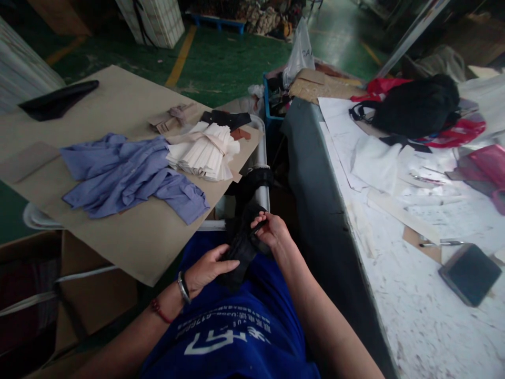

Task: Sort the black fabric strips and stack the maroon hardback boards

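Note:
Over the lap of a blue apron (221, 326), a black strap-like piece of fabric (241, 252) hangs between both hands. My left hand (209, 268) grips its lower part, thumb lying across the front and the other fingers behind. Higher up and to the right, my right hand (269, 229) pinches the fabric's edge with curled fingers. The black material runs upward to a dark bundle (256, 179) at the rim of a white bin (260, 137). Its exact shape is hard to make out in the dim light.
On the left, a cardboard sheet (130, 242) bears a blue-grey garment (130, 173) and a tied bundle of cream strips (205, 150). At right, a white worktable (394, 295) holds a black bag (418, 110) and a dark block (469, 273). An open carton (90, 284) stands lower left.

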